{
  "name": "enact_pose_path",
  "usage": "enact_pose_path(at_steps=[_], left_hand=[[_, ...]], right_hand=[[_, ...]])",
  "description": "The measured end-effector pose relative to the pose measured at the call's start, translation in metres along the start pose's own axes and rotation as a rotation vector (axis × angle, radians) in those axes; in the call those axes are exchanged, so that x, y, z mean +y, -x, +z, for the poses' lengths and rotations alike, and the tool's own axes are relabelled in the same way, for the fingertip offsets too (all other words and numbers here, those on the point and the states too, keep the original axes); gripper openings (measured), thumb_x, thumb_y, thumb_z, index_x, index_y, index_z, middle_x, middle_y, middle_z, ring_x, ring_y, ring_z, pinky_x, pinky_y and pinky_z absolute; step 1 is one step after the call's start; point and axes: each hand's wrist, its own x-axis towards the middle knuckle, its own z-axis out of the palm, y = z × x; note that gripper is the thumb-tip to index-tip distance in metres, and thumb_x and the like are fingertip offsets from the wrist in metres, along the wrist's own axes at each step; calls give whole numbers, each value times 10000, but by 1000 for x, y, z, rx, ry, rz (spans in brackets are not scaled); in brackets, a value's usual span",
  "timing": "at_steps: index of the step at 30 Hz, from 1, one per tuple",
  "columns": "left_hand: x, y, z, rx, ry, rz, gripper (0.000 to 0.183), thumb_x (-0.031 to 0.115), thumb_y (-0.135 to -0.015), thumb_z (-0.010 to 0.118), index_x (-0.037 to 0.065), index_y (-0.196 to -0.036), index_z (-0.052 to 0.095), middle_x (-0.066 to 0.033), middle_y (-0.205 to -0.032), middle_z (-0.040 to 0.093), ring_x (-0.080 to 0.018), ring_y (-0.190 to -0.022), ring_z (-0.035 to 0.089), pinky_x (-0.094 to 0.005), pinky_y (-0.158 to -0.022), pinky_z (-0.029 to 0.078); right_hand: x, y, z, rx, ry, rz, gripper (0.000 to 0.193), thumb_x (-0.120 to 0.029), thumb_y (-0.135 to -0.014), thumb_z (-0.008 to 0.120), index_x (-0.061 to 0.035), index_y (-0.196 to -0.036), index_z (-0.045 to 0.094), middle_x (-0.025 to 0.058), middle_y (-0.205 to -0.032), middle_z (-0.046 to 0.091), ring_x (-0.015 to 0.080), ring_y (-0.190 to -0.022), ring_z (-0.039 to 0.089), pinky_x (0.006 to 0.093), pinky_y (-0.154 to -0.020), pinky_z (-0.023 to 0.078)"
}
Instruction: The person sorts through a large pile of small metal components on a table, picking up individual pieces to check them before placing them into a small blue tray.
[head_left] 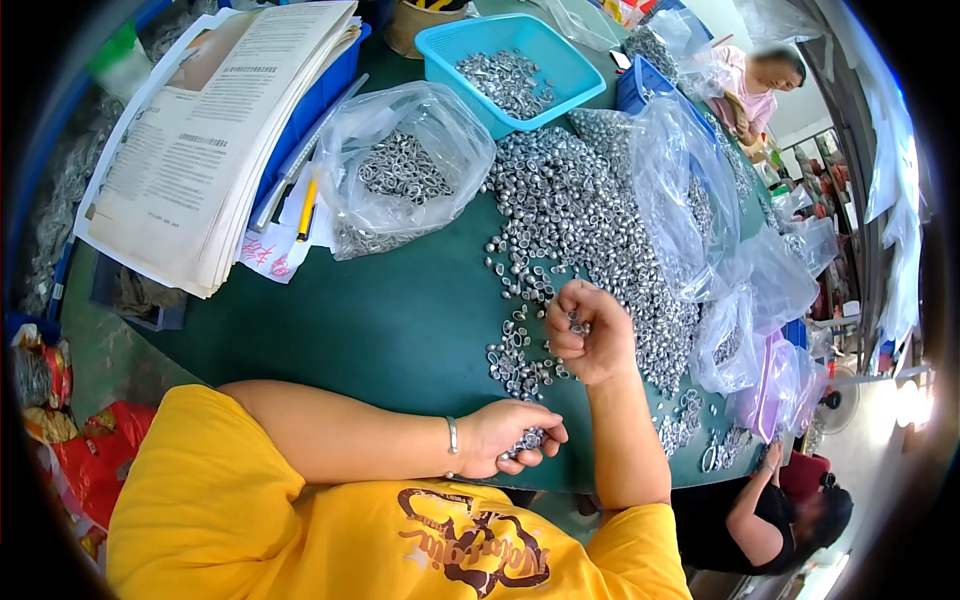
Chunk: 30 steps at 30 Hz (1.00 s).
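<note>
My left hand (pixel 482 440), a bracelet at its wrist, is cupped palm up near the table's front edge, fingers curled around several small silvery metal pieces (pixel 527 441). Ahead and to the right, my right hand (pixel 602 335) is raised over the table, its fingers curled in toward the palm. Small metal pieces show between those fingers. A loose cluster of the same shiny pieces (pixel 515 372) lies between the hands, to the left of the right one. Beyond them spreads a large heap of rounded, hollow metal pieces (pixel 590 215).
A clear bag of metal rings (pixel 405 170) stands left of the heap, before a light-blue basin (pixel 580 75). Stacked printed pages (pixel 190 150) and a yellow pen (pixel 308 205) lie at left. Plastic bags (pixel 690 210) border the heap. Two people (pixel 755 100) sit at right.
</note>
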Motion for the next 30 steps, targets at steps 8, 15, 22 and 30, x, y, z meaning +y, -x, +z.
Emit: enact_pose_path(at_steps=[8, 15, 22, 30], left_hand=[[-1, 0, 2, 10, -2, 7, 226, 241, -899, 443, 39, -854, 535, -55, -743, 505, -85, -494, 397, -175, -344, 254], [0, -1, 3, 18, 14, -15, 219, 233, -895, 452, 40, -841, 539, -60, -736, 519, -87, -496, 403, -178, -343, 250], [-1, -1, 2, 6, 11, 6, 218, 237, -894, 455, 42, -842, 536, -57, -740, 516, -84, -496, 402, -177, -343, 249], [-1, 0, 2, 7, 9, 2, 213, 240, -887, 471, 43, -836, 535, -53, -736, 519, -81, -494, 400, -179, -338, 247]], right_hand=[[14, -14, 2, 142, 1565, -577, 113, -88, -744, 623, -26, -838, 639, 152, -742, 617, 291, -639, 604, 334, -592, 475], [11, -20, 5, 134, 1631, -772, 109, -77, -741, 620, -72, -846, 649, 110, -711, 599, 271, -605, 585, 348, -550, 461], [10, -18, 0, -10, 1440, -711, 123, -33, -727, 648, -13, -847, 637, 47, -636, 548, 142, -560, 507, 244, -516, 393], [0, -10, -24, -228, -14, -107, 179, -95, -873, 387, 35, -902, 507, 7, -517, 346, 69, -406, 263, 196, -365, 203]])
